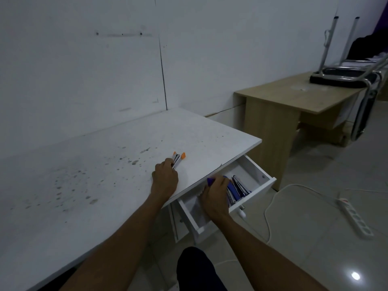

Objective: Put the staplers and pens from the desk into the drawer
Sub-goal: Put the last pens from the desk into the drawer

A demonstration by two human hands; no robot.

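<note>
On the desk (105,175), orange stapler (177,159) protrudes beyond left grip (164,178).

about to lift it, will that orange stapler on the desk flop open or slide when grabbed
The orange stapler looks like rigid metal, so probably stiff. Its arms appear splayed, so it may hinge when lifted. The left hand covers one end, suggesting it is light.

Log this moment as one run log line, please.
left hand: shut on orange stapler, on desk | right hand: placing purple stapler in open drawer | pens: not visible
</note>
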